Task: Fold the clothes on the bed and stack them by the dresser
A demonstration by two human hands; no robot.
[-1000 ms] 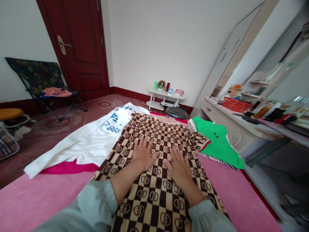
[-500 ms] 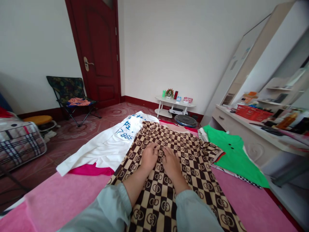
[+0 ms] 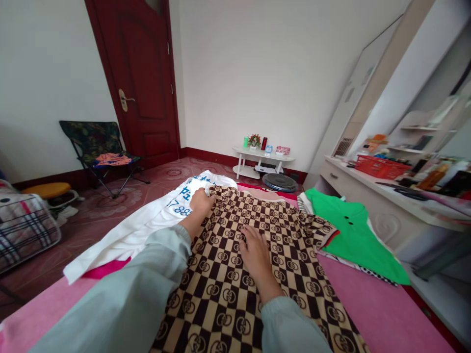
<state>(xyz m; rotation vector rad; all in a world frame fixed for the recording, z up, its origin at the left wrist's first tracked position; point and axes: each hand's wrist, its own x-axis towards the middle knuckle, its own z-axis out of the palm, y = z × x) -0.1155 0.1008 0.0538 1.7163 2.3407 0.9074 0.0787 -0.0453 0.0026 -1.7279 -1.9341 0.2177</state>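
Observation:
A brown-and-beige checked short-sleeved shirt [image 3: 230, 267] lies spread out in front of me. My left hand [image 3: 201, 201] is at its left shoulder edge, fingers curled closed on the cloth. Flat on the middle of the shirt rests my right hand [image 3: 255, 250], its fingers spread and holding nothing. To the left, partly under my left forearm, is a white garment [image 3: 142, 235] with blue lettering. A green garment [image 3: 342, 220] lies on the right, beside the shirt's right sleeve. Pink bedding [image 3: 353, 294] shows underneath.
A folding chair [image 3: 91, 139] with cloth on it stands by the red door [image 3: 143, 83]. A low white table [image 3: 257, 154] with small items is against the far wall. On the right, a dresser [image 3: 371, 201] bears a red basket [image 3: 382, 166]. A plaid bag [image 3: 27, 228] is at left.
My left hand has moved from the shirt's middle up and left to its shoulder edge and closed there. My right hand has stayed on the shirt, nearly in place.

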